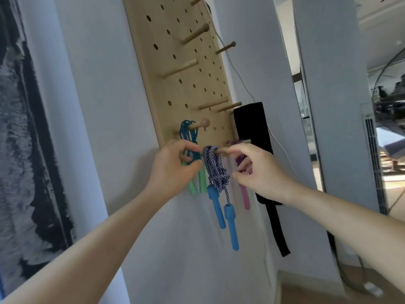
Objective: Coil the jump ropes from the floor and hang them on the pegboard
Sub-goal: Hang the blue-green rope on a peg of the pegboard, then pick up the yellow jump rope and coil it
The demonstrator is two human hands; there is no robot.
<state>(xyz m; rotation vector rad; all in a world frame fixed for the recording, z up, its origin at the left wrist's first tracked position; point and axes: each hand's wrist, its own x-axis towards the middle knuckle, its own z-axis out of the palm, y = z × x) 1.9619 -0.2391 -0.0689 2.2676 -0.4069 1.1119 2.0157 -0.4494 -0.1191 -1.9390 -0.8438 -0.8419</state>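
Head view: wooden pegboard (188, 69) on a white wall (98, 84), many holes, several wooden pegs sticking out. Three coiled jump ropes hang in the bottom rows.

Teal rope (186, 128) is looped over a round-knobbed peg (201, 124); its green handles (202, 181) hang down behind the left hand (173, 167). Left grip is narrow, thumb and curled fingers closed round the teal rope strands just below the peg.

Striped rope (215, 170), blue and white, is knotted into a bundle and hangs on a plain peg (220, 150) just right of the teal one. Its two blue handles (230, 224) dangle free below, one lower than the other.

Purple rope (235, 142) sits on the next peg right (246, 141), mostly hidden by the right hand (260, 174); one pink handle (245, 196) shows below the hand. Right fingers are curled, index fingertip at the end of the striped rope's peg, thumb below with a gap between. Cannot tell whether this grip holds anything.

Both forearms reach up from the lower corners.

Black strap (252, 132) hangs on the wall just right of the pegboard, a white cable (238, 77) running down beside it. Dark painting (22, 150) at the left edge.
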